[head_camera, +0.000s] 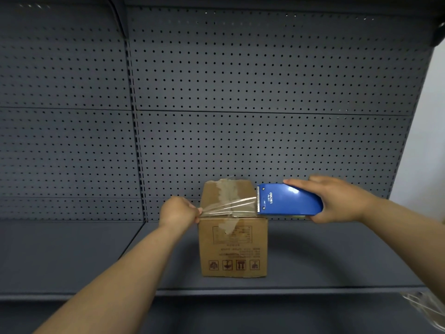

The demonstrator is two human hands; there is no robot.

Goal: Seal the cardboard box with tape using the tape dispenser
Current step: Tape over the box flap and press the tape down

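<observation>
**Clear tape stretched across the top of the box**

The left hand (pixel 179 210) is pinching the free end of a strip of clear tape (pixel 228 205) between curled fingers, just off the left edge of the box top. The right hand (pixel 337 198) is gripping the blue tape dispenser (pixel 289 200), fingers lying along its upper side and thumb wrapping underneath, and holding it just past the right edge of the box with its toothed cutter facing left. The tape is running from that cutter to the left hand, spanning the width of the cardboard box (pixel 233 247) close above its top; whether it is touching the cardboard cannot be told.

The box is sitting upright on a dark grey shelf (pixel 96 256), its printed front panel facing the camera with a label and a row of handling symbols low down. Older, cloudy tape is covering part of its closed top flaps and hanging down the front. Behind the box a perforated grey back panel (pixel 240 80) is rising up.
</observation>
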